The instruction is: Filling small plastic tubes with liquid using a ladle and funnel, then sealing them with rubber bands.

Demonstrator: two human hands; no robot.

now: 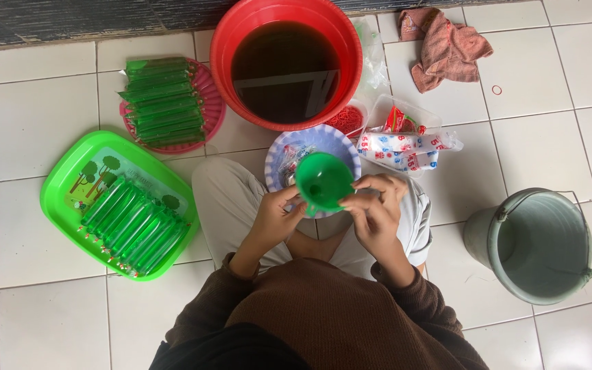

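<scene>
While we sit cross-legged on the tiled floor, our left hand [274, 218] and right hand [376, 214] both pinch the green funnel [323, 181] between them, mouth up, just above our lap.

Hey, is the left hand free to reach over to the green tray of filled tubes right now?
Probably not yet. The left hand is holding the green funnel together with the right hand. The green tray lies on that side with nothing between, so the way itself looks free.
</scene>
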